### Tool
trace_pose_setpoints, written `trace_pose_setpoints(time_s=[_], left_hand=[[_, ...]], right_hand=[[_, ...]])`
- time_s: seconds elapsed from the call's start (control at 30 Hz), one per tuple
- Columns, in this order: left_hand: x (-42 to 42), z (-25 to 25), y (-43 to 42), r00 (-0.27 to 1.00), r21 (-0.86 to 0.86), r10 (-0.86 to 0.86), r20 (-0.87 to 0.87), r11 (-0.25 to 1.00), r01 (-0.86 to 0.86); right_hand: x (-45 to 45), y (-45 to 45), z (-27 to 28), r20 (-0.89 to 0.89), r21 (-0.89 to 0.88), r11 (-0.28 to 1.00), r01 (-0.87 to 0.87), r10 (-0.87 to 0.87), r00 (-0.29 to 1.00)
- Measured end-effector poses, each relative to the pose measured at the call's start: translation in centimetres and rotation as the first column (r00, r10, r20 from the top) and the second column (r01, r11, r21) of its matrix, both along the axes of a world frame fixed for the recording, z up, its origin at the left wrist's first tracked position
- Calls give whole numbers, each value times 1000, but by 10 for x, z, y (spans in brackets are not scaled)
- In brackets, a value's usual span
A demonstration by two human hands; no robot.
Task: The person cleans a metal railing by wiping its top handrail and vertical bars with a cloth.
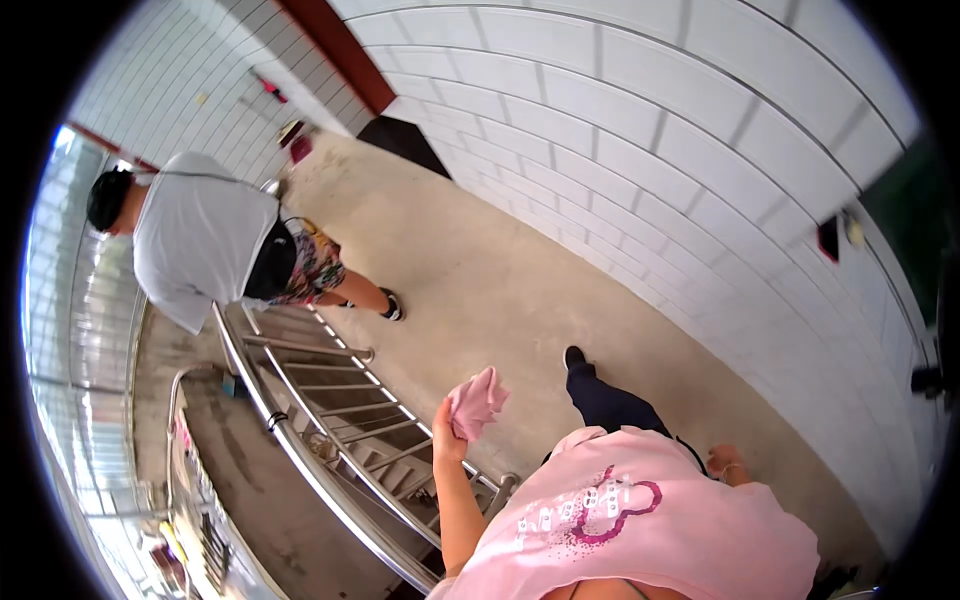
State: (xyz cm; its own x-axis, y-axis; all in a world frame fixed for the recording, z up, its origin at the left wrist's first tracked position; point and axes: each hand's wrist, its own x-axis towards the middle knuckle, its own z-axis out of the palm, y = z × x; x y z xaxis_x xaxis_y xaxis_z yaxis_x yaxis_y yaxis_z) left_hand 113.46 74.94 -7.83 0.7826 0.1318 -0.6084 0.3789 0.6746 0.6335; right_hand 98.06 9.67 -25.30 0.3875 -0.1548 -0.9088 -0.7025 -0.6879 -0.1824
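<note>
My left hand [449, 434] is closed on a folded pink cloth [479, 404], whose loose corners stick out past my fingers. It is raised in front of me, beside the metal stair railing [330, 470] and apart from it. My right hand [724, 462] hangs low at my other side, near the tiled wall, with a band on its wrist. Its fingers look loosely apart and I see nothing in them, though they are small and partly turned away.
A person in a white shirt [205, 235] stands ahead at the left by the railing. White tiled wall [640, 130] runs along my right. The concrete floor [470, 260] lies between, with stairs [400, 470] beyond the railing. A dark box-like object [405, 142] stands against the wall.
</note>
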Motion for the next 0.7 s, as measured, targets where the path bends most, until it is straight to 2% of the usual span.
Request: trace_pose_setpoints(time_s=[0.03, 0.1, 0.13, 0.17, 0.2, 0.23, 0.27, 0.3, 0.33, 0.37, 0.4, 0.43, 0.47, 0.5, 0.53, 0.57, 0.67, 0.7], left_hand=[[2, -9, 7, 1000, -1, 5, -3, 1000, -5], [31, -15, 49, 987, 86, 148, -54, 986, -143], [35, -11, 53, 987, 85, 149, -64, 986, -144], [46, -8, 67, 962, 187, 247, -120, 957, -222], [66, -8, 81, 935, 275, 305, -180, 928, -250], [41, -7, 75, 930, 247, 339, -144, 922, -298], [76, -20, 98, 907, 231, 395, -145, 905, -357], [98, -24, 125, 901, 250, 401, -166, 901, -355], [86, -19, 125, 908, 279, 383, -169, 902, -328], [123, -23, 144, 838, 207, 532, -119, 839, -503], [138, -38, 168, 816, 271, 563, -131, 812, -517], [141, -38, 175, 828, 263, 555, -86, 814, -518], [157, -51, 194, 818, 249, 572, -54, 802, -544], [175, -54, 217, 812, 248, 581, -57, 796, -552], [166, -42, 206, 785, 317, 593, -177, 790, -525], [206, -51, 233, 734, 365, 612, -293, 782, -506], [283, -47, 299, 790, 309, 567, -233, 813, -493], [317, -46, 327, 813, 256, 545, -208, 832, -492]], right_hand=[[8, 8, 15, -96, -7, 859, 512, -510, 855], [132, 38, 16, -152, -58, 898, 436, -440, 885], [144, 42, 24, -152, -58, 888, 457, -460, 875], [224, 60, 10, 76, 2, 953, 304, -304, 950], [289, 79, -3, 306, 26, 984, 175, -174, 936], [292, 83, -17, 408, 101, 986, 130, -160, 899], [397, 116, -27, 493, 143, 990, 17, -86, 866], [458, 158, -12, 489, 140, 990, 15, -82, 868], [464, 181, 4, 494, 154, 987, 41, -112, 862], [554, 246, 7, 542, 221, 975, -35, -93, 835], [602, 299, 11, 577, 292, 953, -84, -106, 810], [617, 323, 26, 578, 295, 952, -85, -108, 809], [658, 368, 34, 598, 300, 933, -199, -21, 801], [681, 407, 37, 620, 307, 906, -291, 42, 783], [661, 410, 51, 629, 311, 904, -294, 36, 777], [694, 453, 50, 609, 320, 895, -310, 57, 791], [720, 502, 43, 518, 331, 861, -386, 177, 837], [726, 514, 44, 374, 347, 884, -313, 176, 910]])
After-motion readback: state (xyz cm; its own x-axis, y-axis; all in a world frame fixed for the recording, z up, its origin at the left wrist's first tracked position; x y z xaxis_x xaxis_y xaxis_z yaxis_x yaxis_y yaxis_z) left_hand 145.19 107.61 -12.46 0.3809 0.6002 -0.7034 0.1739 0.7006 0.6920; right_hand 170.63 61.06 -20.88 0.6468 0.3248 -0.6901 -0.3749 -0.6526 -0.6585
